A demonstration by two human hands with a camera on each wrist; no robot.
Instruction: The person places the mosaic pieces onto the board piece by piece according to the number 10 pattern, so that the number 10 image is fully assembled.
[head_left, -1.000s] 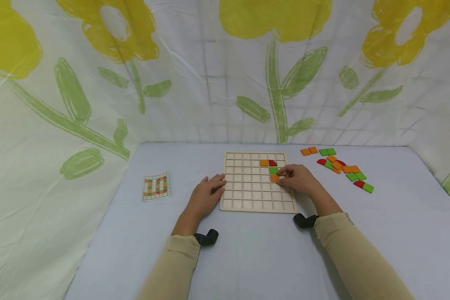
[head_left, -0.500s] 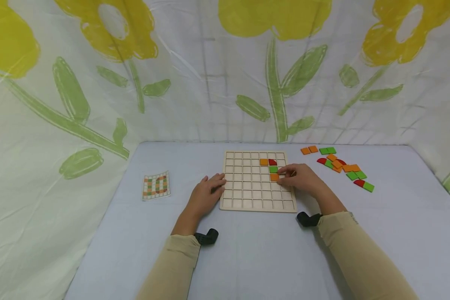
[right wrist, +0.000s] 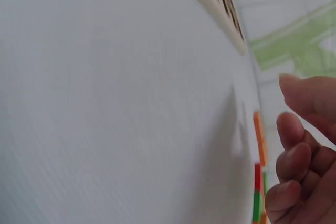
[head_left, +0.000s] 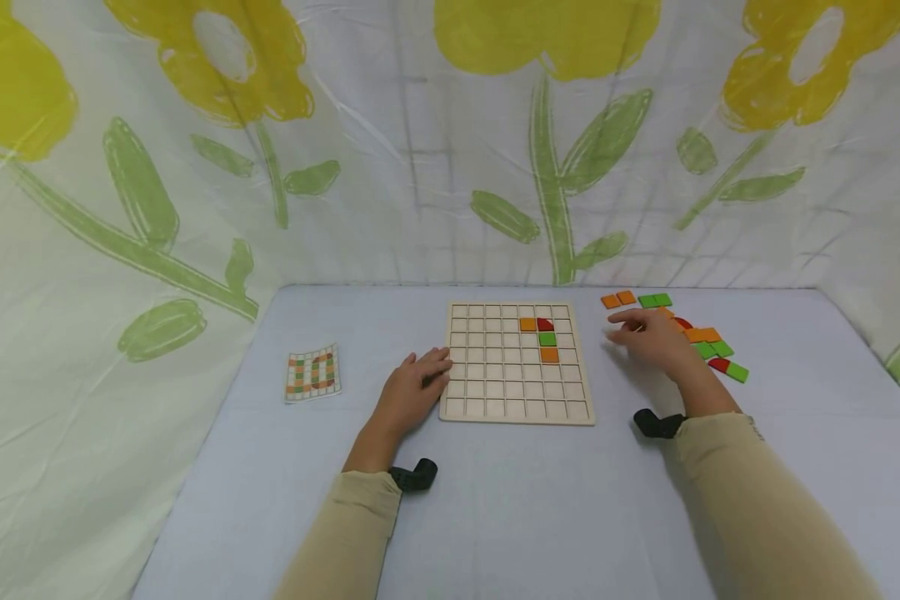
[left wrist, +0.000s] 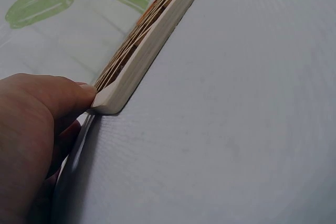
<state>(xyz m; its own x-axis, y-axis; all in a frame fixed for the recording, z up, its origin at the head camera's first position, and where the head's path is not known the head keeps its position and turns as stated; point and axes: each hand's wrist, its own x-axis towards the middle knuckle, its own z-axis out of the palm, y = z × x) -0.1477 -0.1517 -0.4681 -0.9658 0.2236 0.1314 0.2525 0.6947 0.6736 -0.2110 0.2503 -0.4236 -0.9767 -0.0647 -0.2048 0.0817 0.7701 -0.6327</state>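
A wooden grid board (head_left: pixel 493 384) lies on the table in the head view. Its upper right cells hold an orange tile (head_left: pixel 528 324), a red rounded piece (head_left: pixel 545 324), a green tile (head_left: pixel 547 339) and a second orange tile (head_left: pixel 549 355). My left hand (head_left: pixel 409 393) touches the board's left edge, fingers relaxed; the left wrist view shows the thumb (left wrist: pixel 73 96) at its corner. Right of the board, my right hand (head_left: pixel 655 343) hovers above the table with loosely bent fingers and nothing between them. It partly hides a group of loose coloured tiles (head_left: pixel 702 335).
A small patterned card (head_left: pixel 312 373) with coloured squares lies left of the board. Two orange tiles (head_left: pixel 627 297) and two green tiles (head_left: pixel 656 300) lie at the back right. A red and green pair of pieces (head_left: pixel 736 372) lies farther right. Flower-printed cloth (head_left: pixel 375 208) hangs behind the table.
My right hand has left the orange tile on the board and moved right, toward the loose tiles. The left hand stays at the board's left edge.
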